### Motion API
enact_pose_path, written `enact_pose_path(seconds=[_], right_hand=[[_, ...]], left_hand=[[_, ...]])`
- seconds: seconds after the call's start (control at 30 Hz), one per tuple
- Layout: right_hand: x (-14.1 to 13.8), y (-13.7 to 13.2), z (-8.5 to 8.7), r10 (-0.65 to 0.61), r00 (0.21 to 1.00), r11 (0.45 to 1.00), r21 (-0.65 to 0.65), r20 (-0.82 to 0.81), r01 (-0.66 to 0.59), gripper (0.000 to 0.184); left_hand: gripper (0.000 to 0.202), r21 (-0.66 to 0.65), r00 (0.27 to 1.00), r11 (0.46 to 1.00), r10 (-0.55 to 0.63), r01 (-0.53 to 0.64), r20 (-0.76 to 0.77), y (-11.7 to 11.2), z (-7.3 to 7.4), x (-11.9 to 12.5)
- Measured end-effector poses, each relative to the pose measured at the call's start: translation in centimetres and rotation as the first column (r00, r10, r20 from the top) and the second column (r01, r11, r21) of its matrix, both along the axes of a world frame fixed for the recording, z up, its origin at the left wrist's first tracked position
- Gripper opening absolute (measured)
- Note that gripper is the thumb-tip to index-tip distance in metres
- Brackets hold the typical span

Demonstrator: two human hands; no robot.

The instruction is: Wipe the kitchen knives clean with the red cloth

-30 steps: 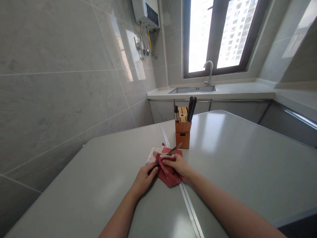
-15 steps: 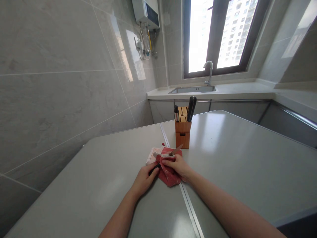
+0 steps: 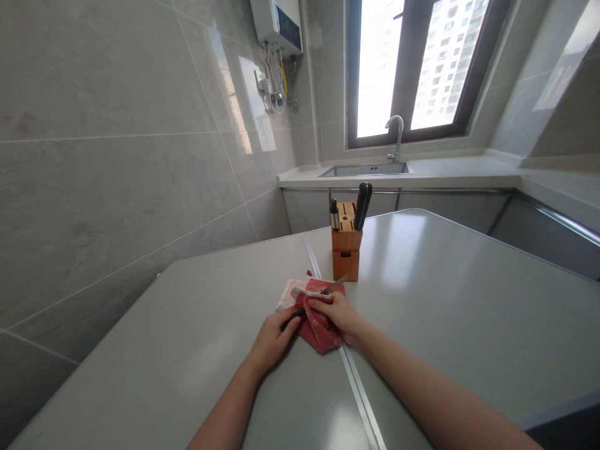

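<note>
Okay, knife (image 3: pixel 336 284) is held low over the table (image 3: pixel 210 312), near its centre seam, just in front of the wooden knife block (image 3: pixel 345 242). Black handle is gripped by the left hand (image 3: pixel 272 340), fingers closed round it, thumb along the near side. Red-and-white cloth (image 3: pixel 321 336) is pinched round the blade by the right hand (image 3: pixel 345 317), thumb on top; lower fingers are hidden, so their exact position can't be told. Blade is pointed away and to the right, tip left exposed past the cloth fold. Tip is seen against the block's base; contact can't be confirmed. Cloth is bunched under the right hand, with its pale part spread toward the left. In the block, a large black handle (image 3: pixel 363 206) is seated on the right, a smaller black-and-silver handle (image 3: pixel 334 215) on the left. Sink (image 3: pixel 368 174) and faucet (image 3: pixel 399 136) are set in the counter behind.
</note>
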State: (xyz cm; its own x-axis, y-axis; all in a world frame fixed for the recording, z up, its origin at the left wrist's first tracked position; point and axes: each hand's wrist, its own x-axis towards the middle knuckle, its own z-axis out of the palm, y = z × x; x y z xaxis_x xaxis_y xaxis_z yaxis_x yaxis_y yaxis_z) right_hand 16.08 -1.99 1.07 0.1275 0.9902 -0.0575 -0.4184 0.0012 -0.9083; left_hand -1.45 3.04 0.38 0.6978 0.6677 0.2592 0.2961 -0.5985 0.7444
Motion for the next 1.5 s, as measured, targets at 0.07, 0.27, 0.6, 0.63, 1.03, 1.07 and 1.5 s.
enact_pose_path(seconds=[0.07, 0.27, 0.6, 0.63, 1.03, 1.07, 1.5], right_hand=[[0.0, 0.02, -0.08, -0.004, 1.0, 1.0, -0.003, 0.001, 0.004, 0.029], [0.06, 0.03, -0.18, -0.004, 1.0, 1.0, -0.009, 0.004, 0.004, 0.03], [-0.04, -0.18, 0.43, -0.004, 1.0, 1.0, -0.028, 0.007, 0.005, 0.032], [-0.05, -0.2, 0.47, -0.005, 1.0, 1.0, -0.03, 0.01, 0.005, 0.032], [-0.05, -0.1, 0.2, -0.016, 1.0, 0.999, -0.031, 0.025, 0.016, 0.032], [-0.05, -0.08, 0.18, -0.018, 1.0, 0.999, -0.031, 0.025, 0.019, 0.032], [0.0, -0.12, 0.4, -0.021, 0.999, 1.0, 0.003, 0.038, 0.021, 0.037]], left_hand=[[0.034, 0.01, 1.0, 1.0, 0.013, -0.013, -0.002, -0.01, -0.02, -0.03], [0.034, 0.023, 1.0, 0.999, 0.029, -0.029, -0.004, -0.08, -0.07, -0.08], [0.034, 0.025, 0.999, 0.999, 0.046, -0.046, 0.004, -0.2, 0.18, -0.05], [0.033, 0.021, 0.999, 0.999, 0.044, -0.045, 0.008, -0.22, 0.22, -0.04], [0.032, 0.021, 0.998, 0.998, 0.055, -0.056, 0.036, -0.24, 0.21, -0.05], [0.032, 0.019, 0.998, 0.998, 0.054, -0.055, 0.04, -0.25, 0.22, -0.06], [0.035, 0.02, 0.994, 0.994, 0.103, -0.104, 0.035, -0.1, -0.2, -0.12]])
